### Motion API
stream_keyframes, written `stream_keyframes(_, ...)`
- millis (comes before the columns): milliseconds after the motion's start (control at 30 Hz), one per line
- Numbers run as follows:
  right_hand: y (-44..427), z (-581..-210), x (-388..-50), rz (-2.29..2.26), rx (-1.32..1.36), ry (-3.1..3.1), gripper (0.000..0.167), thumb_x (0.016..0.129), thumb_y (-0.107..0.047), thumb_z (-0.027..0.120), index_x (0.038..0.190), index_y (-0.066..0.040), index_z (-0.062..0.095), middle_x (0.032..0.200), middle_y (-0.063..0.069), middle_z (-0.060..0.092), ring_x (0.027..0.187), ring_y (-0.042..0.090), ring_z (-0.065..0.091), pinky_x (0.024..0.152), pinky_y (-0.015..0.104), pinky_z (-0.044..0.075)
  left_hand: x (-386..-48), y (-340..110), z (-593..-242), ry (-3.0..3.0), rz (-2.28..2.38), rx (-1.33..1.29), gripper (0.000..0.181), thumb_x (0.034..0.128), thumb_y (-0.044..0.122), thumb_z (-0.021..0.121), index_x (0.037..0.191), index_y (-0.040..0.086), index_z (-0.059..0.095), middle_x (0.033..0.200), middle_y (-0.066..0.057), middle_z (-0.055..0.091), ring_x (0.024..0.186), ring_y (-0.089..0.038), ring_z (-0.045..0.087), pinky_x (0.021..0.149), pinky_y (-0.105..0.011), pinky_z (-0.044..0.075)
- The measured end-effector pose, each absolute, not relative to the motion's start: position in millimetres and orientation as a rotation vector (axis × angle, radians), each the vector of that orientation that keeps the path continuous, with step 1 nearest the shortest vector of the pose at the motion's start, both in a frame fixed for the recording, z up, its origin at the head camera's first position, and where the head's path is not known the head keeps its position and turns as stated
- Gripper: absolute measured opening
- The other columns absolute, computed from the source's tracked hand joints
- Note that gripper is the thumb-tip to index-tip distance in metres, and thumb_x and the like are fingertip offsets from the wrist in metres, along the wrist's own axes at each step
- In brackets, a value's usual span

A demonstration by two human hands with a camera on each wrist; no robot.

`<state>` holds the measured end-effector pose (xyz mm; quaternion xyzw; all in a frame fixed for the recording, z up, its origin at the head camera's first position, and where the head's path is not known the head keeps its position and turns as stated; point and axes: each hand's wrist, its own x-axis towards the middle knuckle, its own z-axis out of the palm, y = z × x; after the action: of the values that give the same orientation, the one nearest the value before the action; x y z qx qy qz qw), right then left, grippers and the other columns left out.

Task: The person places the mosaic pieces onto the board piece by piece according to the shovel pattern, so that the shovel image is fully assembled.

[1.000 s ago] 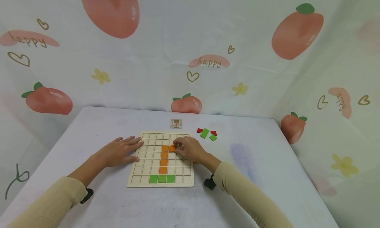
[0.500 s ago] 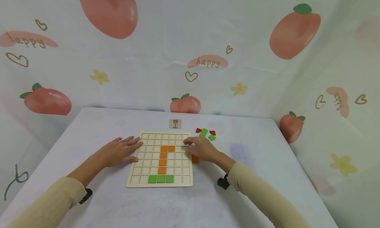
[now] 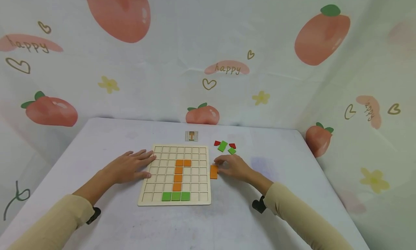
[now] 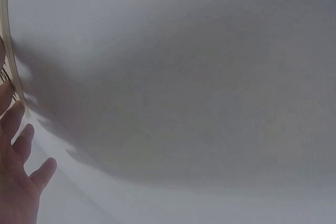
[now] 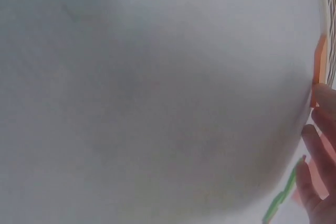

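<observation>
1. Orange tile (image 3: pixel 213 172) lay flat on the table (image 3: pixel 113 141), just beside the right edge of the board (image 3: pixel 141 195).
2. Right hand (image 3: pixel 235 167) was at the tile, thumb and forefinger bent at its far end; whether they pinched it could not be told.
3. Board carried five orange squares (image 3: pixel 178 178), four in a column and one right of the topmost, above a row of three green squares (image 3: pixel 176 196).
4. Left hand (image 3: pixel 128 167) rested on the board's left edge, fingers spread and released.
5. Beyond the board lay a card (image 3: pixel 191 136); right of it, two green pieces (image 3: pixel 222 146) and two red pieces (image 3: pixel 217 143).
6. Printed cloth (image 3: pixel 156 80) hung behind the table.
</observation>
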<state>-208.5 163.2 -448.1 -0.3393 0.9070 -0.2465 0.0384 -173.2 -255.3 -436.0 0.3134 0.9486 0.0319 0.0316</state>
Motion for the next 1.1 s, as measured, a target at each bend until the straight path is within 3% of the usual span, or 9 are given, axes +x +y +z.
stream_keyframes(533, 160.2, -453.5, -206.8, -0.771, -1.005, 2.788, 0.034, 0.084, -0.011, 0.081, 0.117, -0.007, 0.071, 0.109, 0.001, 0.073, 0.099, 0.014, 0.066, 0.094, 0.037, 0.053, -173.0, -255.7, -436.6, 2.922, 0.101, 0.957, 0.071, 0.0961, 0.057, 0.054, 0.148, 0.010, 0.048, 0.153, -0.013, 0.045, 0.139, -0.039, 0.041, 0.106, -0.062, 0.036)
stream_keyframes(1100, 152.9, -445.0, -215.1, -0.759, -1.000, 2.843, 0.032, 0.087, -0.010, 0.078, 0.118, -0.006, 0.070, 0.110, 0.002, 0.072, 0.097, 0.016, 0.066, 0.089, 0.035, 0.055, -172.7, -255.2, -435.9, 2.927, 0.104, 0.957, 0.070, 0.0958, 0.055, 0.056, 0.148, 0.009, 0.049, 0.151, -0.014, 0.046, 0.138, -0.040, 0.042, 0.106, -0.062, 0.037)
